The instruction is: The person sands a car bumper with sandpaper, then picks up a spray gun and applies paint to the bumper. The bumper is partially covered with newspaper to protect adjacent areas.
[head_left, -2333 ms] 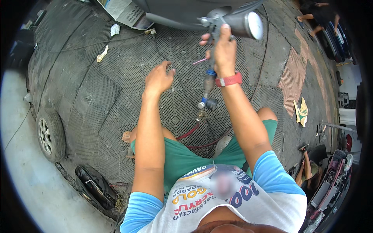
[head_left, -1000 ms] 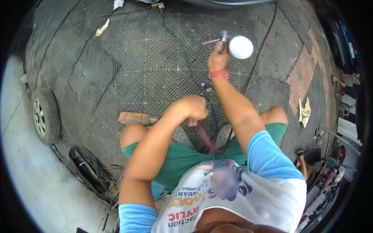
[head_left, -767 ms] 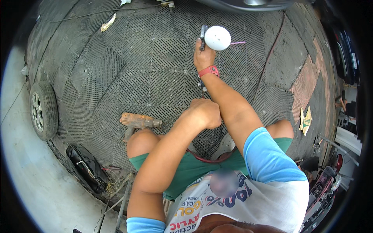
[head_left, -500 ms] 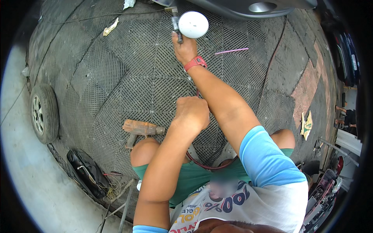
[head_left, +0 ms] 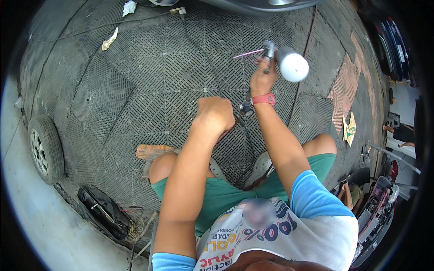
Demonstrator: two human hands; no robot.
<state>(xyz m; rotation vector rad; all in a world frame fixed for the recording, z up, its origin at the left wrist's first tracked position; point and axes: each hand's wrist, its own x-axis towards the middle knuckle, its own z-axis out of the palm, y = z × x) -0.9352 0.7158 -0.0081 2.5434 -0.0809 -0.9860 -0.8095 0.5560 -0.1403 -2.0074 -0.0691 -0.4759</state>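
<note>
Right hand [head_left: 263, 82] is grasping a spray gun [head_left: 269, 49], fingers wrapping its handle, out ahead of the knees and above the mat [head_left: 158, 90]. The gun's grey cup [head_left: 283, 54] is sitting on the far right side, its round white end [head_left: 294, 67] facing the camera. Red wristwatch [head_left: 263, 99] is circling the right wrist; a dark fitting [head_left: 247, 108] is showing just left of it.

Left hand [head_left: 214, 112] is clenching, back of the fist uppermost, and appears to be gripping a red hose [head_left: 226, 134], which is emerging at its underside; fingers mostly hidden.

1 thin pink stick [head_left: 248, 53] is lying on the mat, left of the gun. 1 orange-brown heat gun [head_left: 155, 151] is lying by the left knee, partly hidden. 2 pale shoes [head_left: 261, 169] are showing between the knees. Farther left, 1 wheel [head_left: 46, 149] and 1 black bag [head_left: 103, 212] are resting near the pale floor. Dark curved panel [head_left: 257, 5] is edging in at top. A co-worker's arm [head_left: 347, 195] is showing at lower right.
</note>
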